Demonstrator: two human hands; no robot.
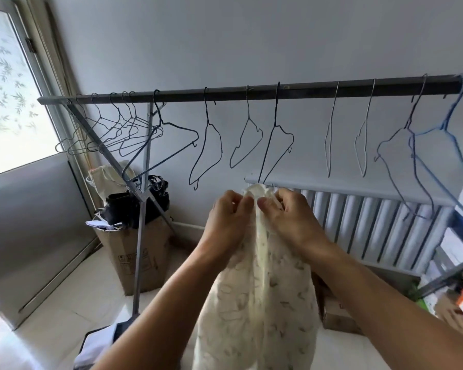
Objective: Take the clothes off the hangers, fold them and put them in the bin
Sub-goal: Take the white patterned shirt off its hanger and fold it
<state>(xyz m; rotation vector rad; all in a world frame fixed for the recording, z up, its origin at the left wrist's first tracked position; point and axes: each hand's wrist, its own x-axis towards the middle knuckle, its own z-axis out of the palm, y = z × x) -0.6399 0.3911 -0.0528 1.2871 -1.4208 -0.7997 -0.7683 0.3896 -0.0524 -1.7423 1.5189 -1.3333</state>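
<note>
- Several empty wire hangers [123,126] bunch at the left end of the dark rail [251,92]. Below them I see a cardboard box [134,257] with a black bag [134,206] resting on top.
- I have the left hand [226,222] raised from the lower left, forearm stretched out and the back of the hand facing the camera. Its fingers are curled inward, pinching the top edge of the cream patterned garment [259,303].
- The garment hangs straight down between the two forearms. Its bunched top rises just above the fingertips of both hands and touches them.
- A dark wire hanger [275,121], hooked on the rail, runs down into that bunched top. I cannot tell how much of it sits inside the cloth.
- The right hand [292,217] comes up from the lower right, mirroring the left. Its thumb and fingers are curled round the cloth's top edge, just beside the left hand's fingertips.
- Further right, more bare hangers dangle from the rail, the last one a blue hanger [444,127]. A white radiator [372,222] stands against the wall behind them.
</note>
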